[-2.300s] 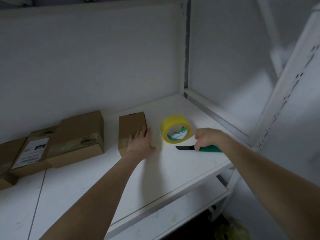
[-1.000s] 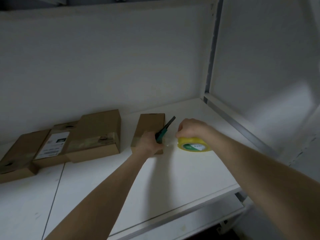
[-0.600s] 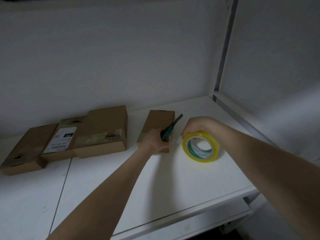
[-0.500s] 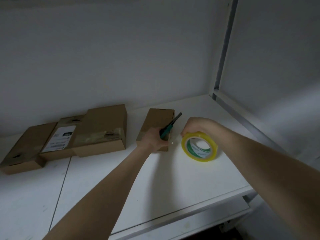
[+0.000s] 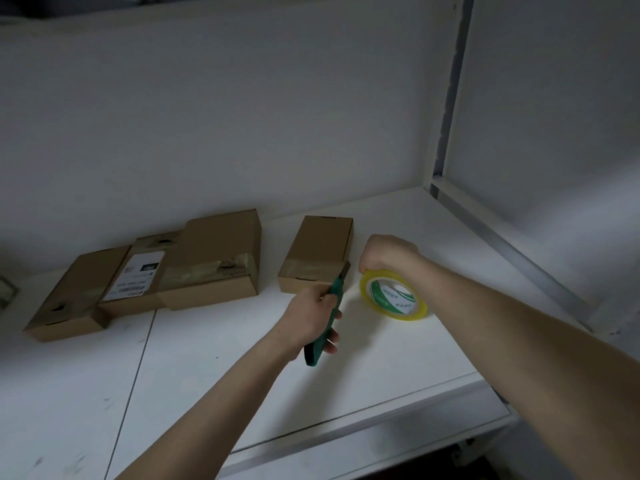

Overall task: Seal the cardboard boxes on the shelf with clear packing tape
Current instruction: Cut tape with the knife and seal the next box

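A small cardboard box (image 5: 318,247) lies on the white shelf (image 5: 207,358), with a band of tape across its near end. My left hand (image 5: 310,318) grips a green utility knife (image 5: 327,315) whose tip points at the box's near right corner. My right hand (image 5: 388,252) holds the top of a yellow-tinted tape roll (image 5: 393,294) standing on edge just right of the box. Whether a tape strip runs from roll to box is too faint to tell.
Three more flat cardboard boxes sit to the left: a larger taped one (image 5: 214,258), one with a white label (image 5: 138,275) and one at the far left (image 5: 74,296). The shelf's back wall, right side panel (image 5: 554,133) and front edge (image 5: 346,427) bound the space.
My left hand drew back toward me with the knife, which now points at the box's near corner. The right hand kept the tape roll on edge beside the box.
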A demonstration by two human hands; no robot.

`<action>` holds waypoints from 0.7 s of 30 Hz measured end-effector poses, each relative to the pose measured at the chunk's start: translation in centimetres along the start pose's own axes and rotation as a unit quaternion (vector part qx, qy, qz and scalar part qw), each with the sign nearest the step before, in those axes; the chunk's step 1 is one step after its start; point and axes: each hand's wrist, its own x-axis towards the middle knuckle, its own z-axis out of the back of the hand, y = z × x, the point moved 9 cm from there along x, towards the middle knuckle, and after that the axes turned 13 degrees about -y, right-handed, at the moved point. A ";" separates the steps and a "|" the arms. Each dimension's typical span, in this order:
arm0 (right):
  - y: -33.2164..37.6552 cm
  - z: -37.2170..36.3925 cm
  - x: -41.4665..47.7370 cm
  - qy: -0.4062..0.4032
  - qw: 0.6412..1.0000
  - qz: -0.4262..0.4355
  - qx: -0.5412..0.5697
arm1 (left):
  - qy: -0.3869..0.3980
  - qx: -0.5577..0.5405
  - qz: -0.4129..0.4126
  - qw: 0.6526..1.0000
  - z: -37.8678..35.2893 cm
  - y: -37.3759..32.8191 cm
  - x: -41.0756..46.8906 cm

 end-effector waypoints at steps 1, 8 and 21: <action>0.0 0.1 -0.1 -0.002 1.000 -0.001 0.001 | -0.004 0.008 -0.001 1.000 -0.2 0.1 -0.1; -0.1 0.4 -0.5 -0.010 1.000 -0.003 0.002 | -0.004 0.045 0.014 0.999 -1.6 0.5 0.8; -0.8 0.1 -0.4 -0.008 1.000 -0.013 0.025 | 0.021 0.056 0.065 0.996 -3.1 2.2 1.5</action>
